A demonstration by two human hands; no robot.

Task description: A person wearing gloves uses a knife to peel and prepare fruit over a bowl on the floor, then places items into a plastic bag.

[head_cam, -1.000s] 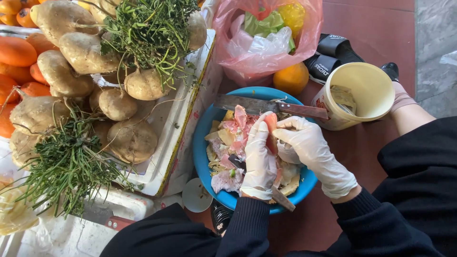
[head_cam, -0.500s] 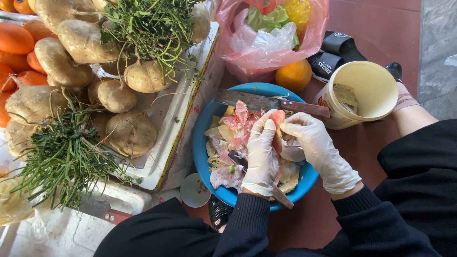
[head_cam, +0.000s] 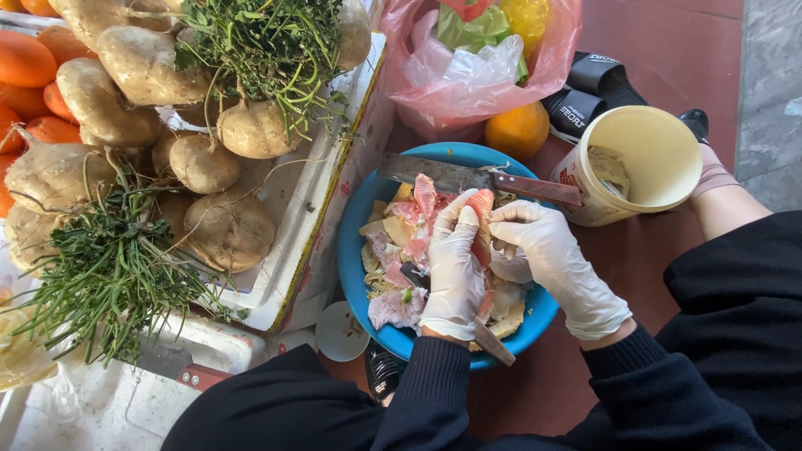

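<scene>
Both my hands wear white gloves and work over a blue bowl full of pink and pale fruit peels. My left hand grips a pink fruit segment from the left side. My right hand pinches the same segment from the right, fingers curled on its skin. A cleaver with a brown handle rests across the bowl's far rim. A second knife handle sticks out under my left wrist.
A white foam box on the left holds brown tubers and green herbs. Orange fruits lie far left. A pink plastic bag, an orange and a cream bucket stand behind the bowl.
The hands stay over the bowl on the pink segment; fingers shift slightly along its skin. Nothing else has moved.
</scene>
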